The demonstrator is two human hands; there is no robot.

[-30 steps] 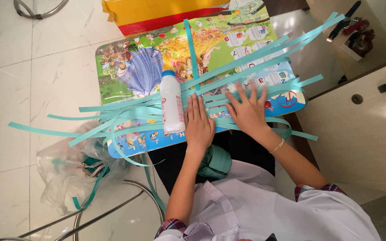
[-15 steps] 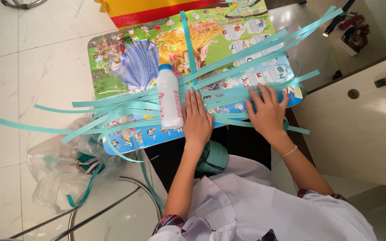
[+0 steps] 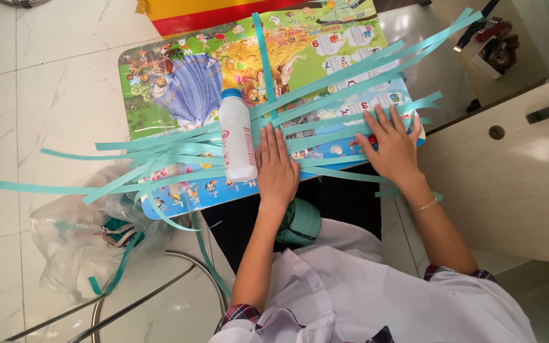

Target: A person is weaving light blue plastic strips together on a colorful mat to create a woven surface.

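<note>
Plastic bag [image 3: 90, 241], lower left, on floor. Left hand [image 3: 277, 168] and right hand [image 3: 393, 147], centre frame: fingers spread, flat on teal strips [image 3: 325, 121]. White bottle [image 3: 237, 136] beside left hand. Strips fan over colourful board [image 3: 179, 89], upper centre.

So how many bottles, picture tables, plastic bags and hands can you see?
White plastic bottle with blue cap: 1
Colourful picture-printed small table: 1
Clear plastic bag: 1
Hands, left hand and right hand: 2
Total: 5
</note>
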